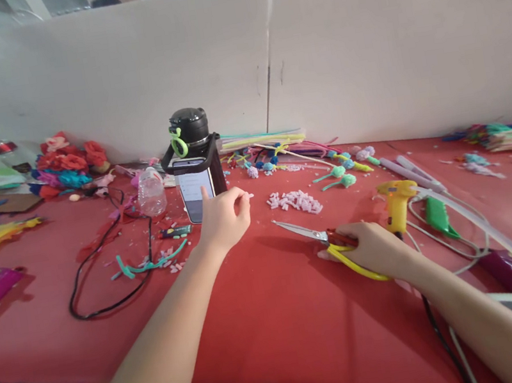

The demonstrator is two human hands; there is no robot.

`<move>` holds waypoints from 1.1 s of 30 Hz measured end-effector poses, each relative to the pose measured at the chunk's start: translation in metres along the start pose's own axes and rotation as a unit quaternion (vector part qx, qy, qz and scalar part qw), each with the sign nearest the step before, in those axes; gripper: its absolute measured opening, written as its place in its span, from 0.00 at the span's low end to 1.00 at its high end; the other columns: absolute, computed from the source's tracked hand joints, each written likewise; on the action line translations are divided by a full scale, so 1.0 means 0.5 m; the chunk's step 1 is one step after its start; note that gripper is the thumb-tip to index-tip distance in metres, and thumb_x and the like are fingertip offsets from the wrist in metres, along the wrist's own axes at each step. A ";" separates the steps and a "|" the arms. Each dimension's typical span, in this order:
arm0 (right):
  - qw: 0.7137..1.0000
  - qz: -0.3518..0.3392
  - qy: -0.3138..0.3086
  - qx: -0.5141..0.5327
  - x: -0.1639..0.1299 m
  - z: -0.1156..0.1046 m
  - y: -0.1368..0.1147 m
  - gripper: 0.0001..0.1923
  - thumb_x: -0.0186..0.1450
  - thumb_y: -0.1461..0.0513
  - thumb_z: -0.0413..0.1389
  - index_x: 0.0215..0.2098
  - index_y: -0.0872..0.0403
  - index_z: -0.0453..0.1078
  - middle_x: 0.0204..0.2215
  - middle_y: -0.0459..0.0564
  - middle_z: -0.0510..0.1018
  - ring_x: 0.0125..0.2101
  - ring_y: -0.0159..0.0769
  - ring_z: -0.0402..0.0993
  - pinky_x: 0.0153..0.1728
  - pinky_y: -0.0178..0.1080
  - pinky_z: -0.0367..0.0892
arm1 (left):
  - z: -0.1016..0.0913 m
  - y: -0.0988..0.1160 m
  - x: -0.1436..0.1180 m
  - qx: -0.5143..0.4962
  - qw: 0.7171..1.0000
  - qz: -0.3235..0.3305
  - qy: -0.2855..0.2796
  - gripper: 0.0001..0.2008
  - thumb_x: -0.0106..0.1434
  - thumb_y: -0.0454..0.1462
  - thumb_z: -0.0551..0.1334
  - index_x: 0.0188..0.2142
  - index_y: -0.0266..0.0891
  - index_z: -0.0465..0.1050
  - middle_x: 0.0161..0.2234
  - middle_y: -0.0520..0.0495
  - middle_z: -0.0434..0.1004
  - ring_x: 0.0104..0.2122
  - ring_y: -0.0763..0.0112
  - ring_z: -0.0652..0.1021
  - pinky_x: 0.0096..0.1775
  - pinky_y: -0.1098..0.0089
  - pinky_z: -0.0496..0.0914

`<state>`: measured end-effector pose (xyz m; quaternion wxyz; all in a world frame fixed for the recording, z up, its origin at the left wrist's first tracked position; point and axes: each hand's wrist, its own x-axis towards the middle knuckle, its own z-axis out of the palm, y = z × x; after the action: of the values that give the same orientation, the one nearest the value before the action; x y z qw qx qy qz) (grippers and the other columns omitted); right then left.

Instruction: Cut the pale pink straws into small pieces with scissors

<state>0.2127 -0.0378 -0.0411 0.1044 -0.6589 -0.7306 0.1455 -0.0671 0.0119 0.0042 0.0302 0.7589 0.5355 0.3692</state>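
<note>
My left hand [226,217] is in front of a phone [192,192] propped against a black bottle [190,124]. One finger is raised at the screen; whether it touches the glass I cannot tell. Between the thumb and forefinger of that hand is a small pale pink piece [250,195]. My right hand [374,247] grips scissors [304,230] with red and yellow handles, low over the red table [276,318]. Their blades look closed and point up and left, toward a pile of short pale pink pieces [294,201].
Right of the scissors stands a yellow glue gun [398,201] with cords around it. A black cable [87,263] loops on the left near a clear plastic bottle [152,192]. Bundles of pipe cleaners [262,140] lie along the white partition [121,77].
</note>
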 end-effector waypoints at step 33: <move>1.000 0.000 -0.004 -0.005 -0.001 -0.003 -0.003 0.27 0.55 0.39 0.56 0.20 0.50 0.53 0.18 0.44 0.66 0.21 0.34 0.61 0.24 0.37 0.52 | -0.001 -0.007 0.001 0.002 1.000 0.018 -0.006 0.11 0.68 0.36 0.54 0.31 0.42 0.72 0.34 0.52 0.85 0.34 0.66 0.81 0.67 0.41 0.46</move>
<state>0.2118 -0.0381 -0.0390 0.0984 -0.6592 -0.7313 0.1445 -0.0699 0.0138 0.0035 0.0254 0.7706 0.5221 0.3646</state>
